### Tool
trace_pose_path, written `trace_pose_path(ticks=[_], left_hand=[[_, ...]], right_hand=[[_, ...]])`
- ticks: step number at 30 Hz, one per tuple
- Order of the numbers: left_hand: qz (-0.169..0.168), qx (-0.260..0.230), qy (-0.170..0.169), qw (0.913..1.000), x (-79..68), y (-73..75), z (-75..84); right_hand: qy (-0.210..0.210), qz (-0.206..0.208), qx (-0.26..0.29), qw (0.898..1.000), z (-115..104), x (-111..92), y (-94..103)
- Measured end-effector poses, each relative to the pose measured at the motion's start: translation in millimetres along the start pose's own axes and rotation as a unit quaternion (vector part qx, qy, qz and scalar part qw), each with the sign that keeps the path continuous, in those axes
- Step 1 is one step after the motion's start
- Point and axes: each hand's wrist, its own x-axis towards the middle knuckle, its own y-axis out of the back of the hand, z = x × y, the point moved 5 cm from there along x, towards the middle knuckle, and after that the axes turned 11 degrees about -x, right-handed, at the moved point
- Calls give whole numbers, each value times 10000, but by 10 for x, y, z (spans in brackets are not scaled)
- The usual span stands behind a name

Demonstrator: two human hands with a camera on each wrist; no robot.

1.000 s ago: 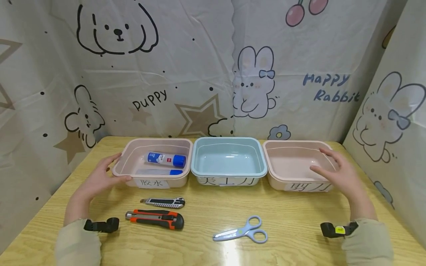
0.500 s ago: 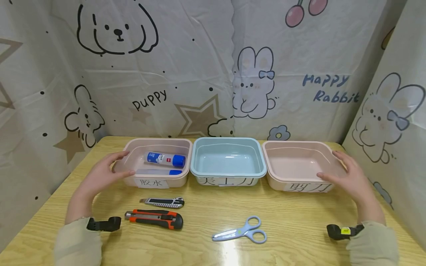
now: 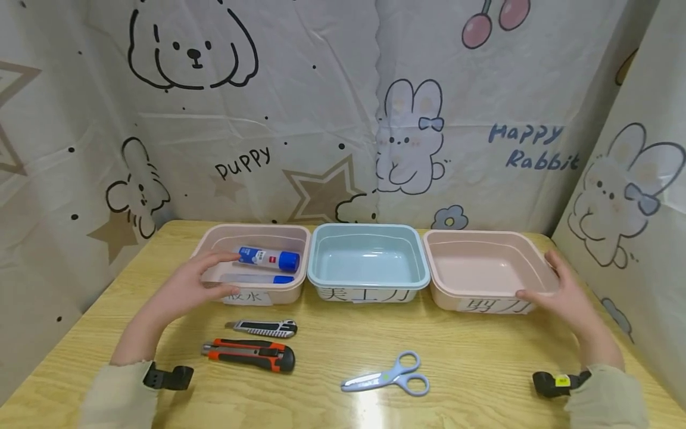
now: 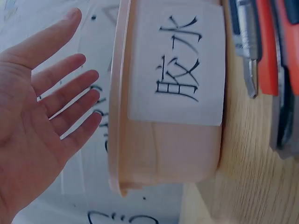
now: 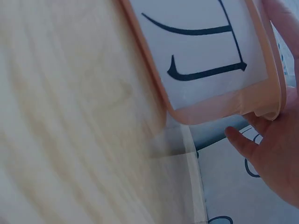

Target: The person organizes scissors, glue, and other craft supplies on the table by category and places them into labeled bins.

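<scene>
My left hand hovers at the front left corner of the left pink bin, its fingers above the opening. In the left wrist view its fingers are spread, with nothing between them. Inside that bin lie a blue-and-white glue stick and a slim clear glue tube with a blue cap. My right hand spans the front right corner of the right pink bin, thumb at its front rim and fingers along its right side. In the right wrist view the little finger stands straight, off the bin.
A light blue bin stands between the pink ones. Before them on the wooden table lie a small grey utility knife, a larger orange-and-black utility knife and blue scissors. Printed cloth hangs behind.
My left hand has moved right from the left bin's outer side to over its front left corner. My right hand has shifted right and slightly down to the right bin's corner. The bins look unmoved.
</scene>
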Motion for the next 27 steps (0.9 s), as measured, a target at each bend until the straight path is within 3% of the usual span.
trace_pose_path(ticks=[6, 10, 13, 20, 27], left_hand=[[-387, 244, -530, 9975, -67, -144, 175], [-618, 750, -1195, 9881, -138, -275, 337], [-895, 910, -1431, 9814, -207, -381, 414], [-1904, 881, -788, 9746, -349, -628, 348], [-2309, 1269, -345, 9640, -424, -782, 242]], right_hand=[[89, 31, -130, 9999, 41, -41, -22], [-201, -112, 37, 9997, 88, -80, -35], [-336, -149, 82, 9993, 105, -103, -27], [-178, -127, -61, 9997, 113, -104, -1], [-160, 0, -96, 9998, 142, -88, -12]])
